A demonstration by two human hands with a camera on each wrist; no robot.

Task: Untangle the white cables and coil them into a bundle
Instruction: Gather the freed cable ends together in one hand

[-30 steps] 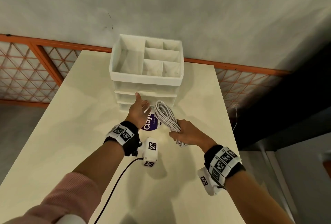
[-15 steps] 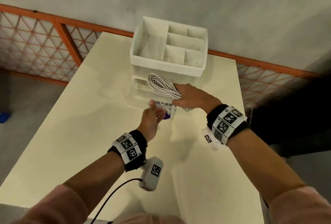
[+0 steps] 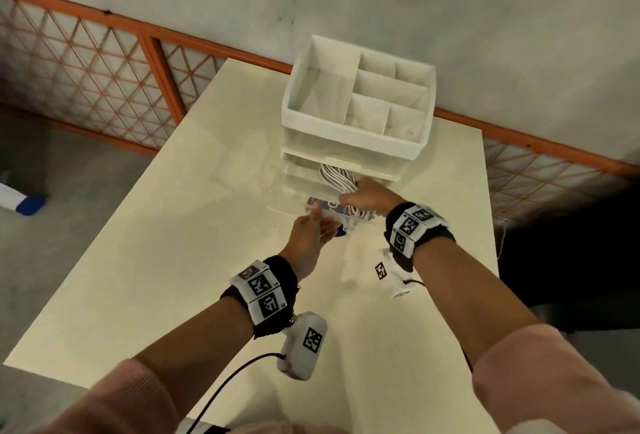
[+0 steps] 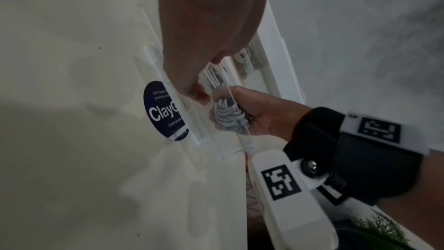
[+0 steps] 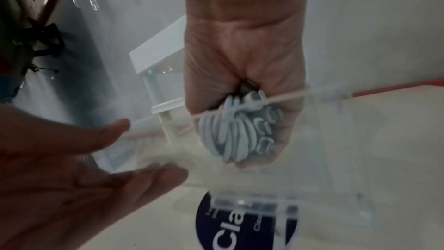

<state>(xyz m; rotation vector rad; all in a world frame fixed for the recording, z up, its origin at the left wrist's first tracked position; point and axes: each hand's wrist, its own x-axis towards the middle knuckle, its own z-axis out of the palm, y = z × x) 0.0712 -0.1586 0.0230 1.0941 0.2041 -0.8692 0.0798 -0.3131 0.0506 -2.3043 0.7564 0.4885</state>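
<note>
— Cream bench (image 3: 166,260), organizer against the wall: where is the coiled white cable bundle (image 3: 337,177)?
— Gripped by the right hand (image 3: 367,196), its fingers curled round it, long axis pointing into the clear drawer (image 3: 294,191), which is pinched by the left hand (image 3: 310,237).

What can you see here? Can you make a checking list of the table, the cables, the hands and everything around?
Surface: cream table, round purple sticker on it.
Job's things: white cable bundle, coiled, being lowered into the clear drawer.
Clutter: white organizer with empty top compartments.
Grippers: right hand grips the bundle; left hand holds the drawer front.
Cables: black wire from the left wrist camera.
Surroundings: grey wall, orange mesh fence.
</note>
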